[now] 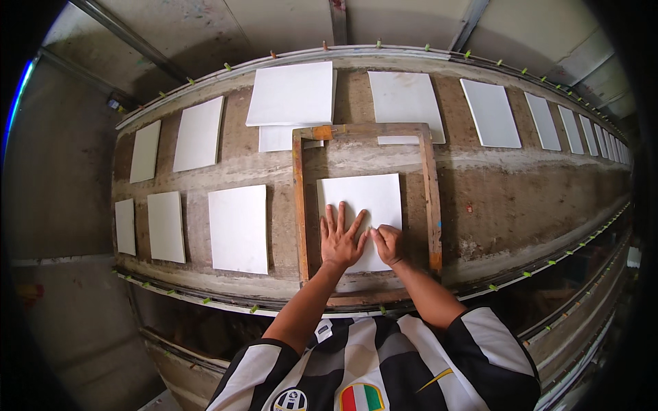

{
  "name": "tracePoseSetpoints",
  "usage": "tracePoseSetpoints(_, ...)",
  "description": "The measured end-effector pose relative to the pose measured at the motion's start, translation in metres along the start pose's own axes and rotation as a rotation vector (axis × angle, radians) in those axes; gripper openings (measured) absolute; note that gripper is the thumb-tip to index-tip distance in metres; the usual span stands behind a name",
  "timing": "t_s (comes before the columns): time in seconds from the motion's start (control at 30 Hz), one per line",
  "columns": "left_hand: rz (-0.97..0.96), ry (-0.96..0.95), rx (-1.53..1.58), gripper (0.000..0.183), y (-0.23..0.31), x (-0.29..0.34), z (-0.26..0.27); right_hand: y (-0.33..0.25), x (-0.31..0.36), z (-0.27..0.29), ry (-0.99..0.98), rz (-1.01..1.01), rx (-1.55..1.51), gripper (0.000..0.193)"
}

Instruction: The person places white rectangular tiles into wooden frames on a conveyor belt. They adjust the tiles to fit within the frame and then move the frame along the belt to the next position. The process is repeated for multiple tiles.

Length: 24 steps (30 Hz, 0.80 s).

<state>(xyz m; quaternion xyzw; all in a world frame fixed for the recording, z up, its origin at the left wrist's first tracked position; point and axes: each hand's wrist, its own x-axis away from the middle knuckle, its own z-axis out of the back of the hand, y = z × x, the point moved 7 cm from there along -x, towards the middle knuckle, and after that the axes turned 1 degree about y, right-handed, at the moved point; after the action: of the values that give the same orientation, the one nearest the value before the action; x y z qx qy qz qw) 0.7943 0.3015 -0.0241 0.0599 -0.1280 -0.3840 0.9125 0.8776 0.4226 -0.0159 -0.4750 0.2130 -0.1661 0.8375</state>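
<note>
Honestly, I reckon the thing that makes or breaks this bit is a steady left hand (340,245). It's flat over the white rectangular panel (373,192) inside the wooden frame (434,198), fingers spread wide, and I'd load that palm evenly so the panel doesn't creep while the right hand (389,244) does the fiddly part. The right is curled up small, thumb just beside the left one; can't tell if it's pinching something or only pressing. Light, short moves from that side seem best to me, since a hard shove could skew the panel or bump the frame. Worth squaring it to the rails too: it looks a bit nearer the 9 o'clock rail than the 3 o'clock one. Can't make out whether mesh is stretched across, so no idea if skin meets panel directly.

As for where it lies, on a clock centred on the hands: most of the bare white runs past the left fingertips (342,207) toward 12, the little finger sits about at the 9 o'clock edge, and the right knuckles cover some of the 3 o'clock edge. The near end peeks out at 6, between the forearms (301,301). Outside the frame, there's a lone blank panel (238,229) at 9 and an overlapping pair (291,92) at 11.
</note>
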Motion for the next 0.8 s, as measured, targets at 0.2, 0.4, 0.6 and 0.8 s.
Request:
tracePoseSetpoints(0.2, 0.002, 0.042, 0.004, 0.06, -0.003, 0.002, -0.004, -0.003, -0.026, 0.0, 0.021, -0.037, -0.068, 0.038)
tracePoseSetpoints(0.4, 0.041, 0.016, 0.044, 0.083, -0.007, -0.001, -0.003, 0.039, -0.083, -0.02, 0.156, -0.11, -0.109, 0.043)
tracePoseSetpoints(0.6, 0.014, 0.031, 0.083, 0.085, -0.01, -0.005, -0.007, 0.016, -0.146, -0.119, -0.152, -0.16, -0.59, 0.047)
tracePoseSetpoints(0.8, 0.014, 0.052, 0.107, 0.085, -0.007, -0.002, -0.003, 0.039, -0.158, -0.091, -0.068, -0.03, -0.348, 0.045)
